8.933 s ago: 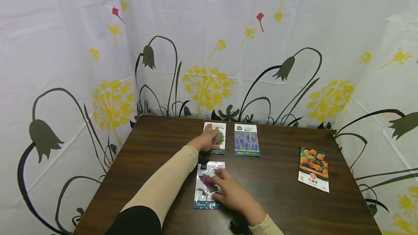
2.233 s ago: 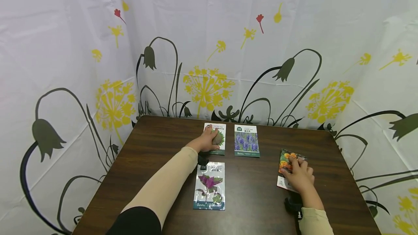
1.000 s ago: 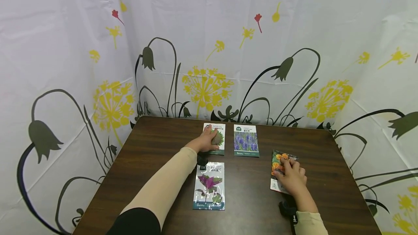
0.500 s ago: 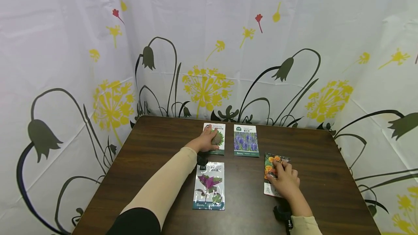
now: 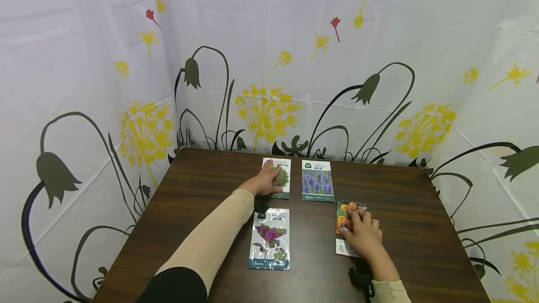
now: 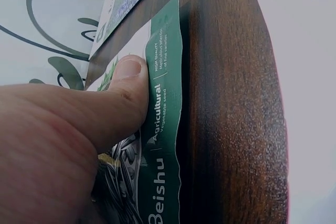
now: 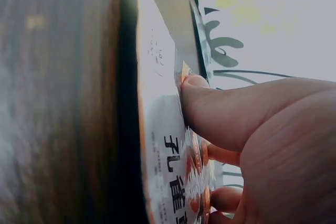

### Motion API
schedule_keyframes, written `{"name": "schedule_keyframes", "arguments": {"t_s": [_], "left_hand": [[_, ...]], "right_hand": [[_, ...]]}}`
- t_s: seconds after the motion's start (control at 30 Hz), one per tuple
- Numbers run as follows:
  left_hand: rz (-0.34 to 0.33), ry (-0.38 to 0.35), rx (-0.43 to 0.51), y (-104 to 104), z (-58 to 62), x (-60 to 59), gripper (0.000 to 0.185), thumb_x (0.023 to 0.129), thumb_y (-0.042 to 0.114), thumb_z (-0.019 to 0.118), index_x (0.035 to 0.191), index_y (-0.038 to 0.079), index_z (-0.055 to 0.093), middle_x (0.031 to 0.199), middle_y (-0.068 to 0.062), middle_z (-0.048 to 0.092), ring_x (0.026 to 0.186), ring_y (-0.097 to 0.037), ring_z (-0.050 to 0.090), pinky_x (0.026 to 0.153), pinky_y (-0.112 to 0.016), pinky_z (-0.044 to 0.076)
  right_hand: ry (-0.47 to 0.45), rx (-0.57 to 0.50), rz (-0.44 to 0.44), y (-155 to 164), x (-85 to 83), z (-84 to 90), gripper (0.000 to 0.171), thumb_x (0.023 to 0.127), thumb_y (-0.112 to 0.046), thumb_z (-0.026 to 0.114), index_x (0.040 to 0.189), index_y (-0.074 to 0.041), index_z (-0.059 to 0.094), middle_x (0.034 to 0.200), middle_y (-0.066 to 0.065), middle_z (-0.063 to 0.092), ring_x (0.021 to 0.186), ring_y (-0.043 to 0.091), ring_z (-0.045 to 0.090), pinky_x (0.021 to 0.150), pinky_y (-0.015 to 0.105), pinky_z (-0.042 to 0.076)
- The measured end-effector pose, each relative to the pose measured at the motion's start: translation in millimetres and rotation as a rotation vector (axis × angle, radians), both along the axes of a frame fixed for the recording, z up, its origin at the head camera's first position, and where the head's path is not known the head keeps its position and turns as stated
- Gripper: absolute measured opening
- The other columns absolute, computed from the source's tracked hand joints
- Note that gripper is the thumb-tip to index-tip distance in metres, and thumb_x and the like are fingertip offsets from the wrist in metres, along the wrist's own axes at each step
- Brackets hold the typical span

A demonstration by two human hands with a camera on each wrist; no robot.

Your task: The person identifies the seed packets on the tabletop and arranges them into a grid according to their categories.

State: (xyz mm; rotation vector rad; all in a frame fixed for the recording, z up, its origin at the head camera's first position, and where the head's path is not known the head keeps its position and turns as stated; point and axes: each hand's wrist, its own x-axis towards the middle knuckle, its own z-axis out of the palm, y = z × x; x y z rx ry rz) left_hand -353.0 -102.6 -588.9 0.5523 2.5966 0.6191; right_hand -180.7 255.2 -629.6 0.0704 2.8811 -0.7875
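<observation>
At the table's far side my left hand (image 5: 266, 180) rests on a white and green seed packet (image 5: 285, 166), fingers spread. Its thumb (image 6: 128, 77) presses near the packet's green lower strip in the left wrist view. To the right, my right hand (image 5: 365, 235) holds an orange-flower seed packet (image 5: 342, 246) with bent fingers and covers part of its front. In the right wrist view the thumb (image 7: 220, 111) lies at the packet's side opposite the fingers, and the glossy film is crinkled between them. The packet's near edge stands slightly raised above the table.
A lavender seed packet (image 5: 317, 181) lies flat right of my left hand. Nearer, below the left forearm, lies a purple-flower seed packet (image 5: 269, 242). The dark wooden table (image 5: 412, 209) ends at a flower-printed white curtain (image 5: 269, 36).
My right hand has left the purple-flower packet, taken hold of the orange-flower packet at the right, and slid it leftward and slightly nearer, turning it straighter. The left hand has stayed put.
</observation>
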Motion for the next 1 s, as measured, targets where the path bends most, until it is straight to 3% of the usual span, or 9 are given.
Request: {"name": "schedule_keyframes", "arguments": {"t_s": [0.63, 1.0], "left_hand": [[0.0, 0.006, 0.0, -1, 0.1, 1.5, 0.095, 0.106, 0.036, 0.073, 0.176, 0.008, 0.015, 0.182, -0.026, -0.005, 0.171, -0.046, -0.003, 0.137, -0.06, 0.017], [-0.009, 0.02, 0.007, -2, 3.5, 3.3, 0.095, 0.106, 0.035, 0.074, 0.175, 0.005, 0.017, 0.182, -0.029, -0.003, 0.17, -0.049, -0.003, 0.137, -0.061, 0.018]], "right_hand": [[-0.004, 0.012, 0.018, -23, 7.4, 4.9, 0.077, 0.1, -0.045, 0.078, 0.164, -0.015, 0.047, 0.167, 0.03, 0.032, 0.134, 0.055, 0.037, 0.105, 0.074, 0.034], [0.01, 0.025, 0.04, -40, 12.6, 9.9, 0.074, 0.099, -0.043, 0.08, 0.161, -0.016, 0.05, 0.162, 0.029, 0.038, 0.127, 0.051, 0.041, 0.096, 0.067, 0.038]]}}
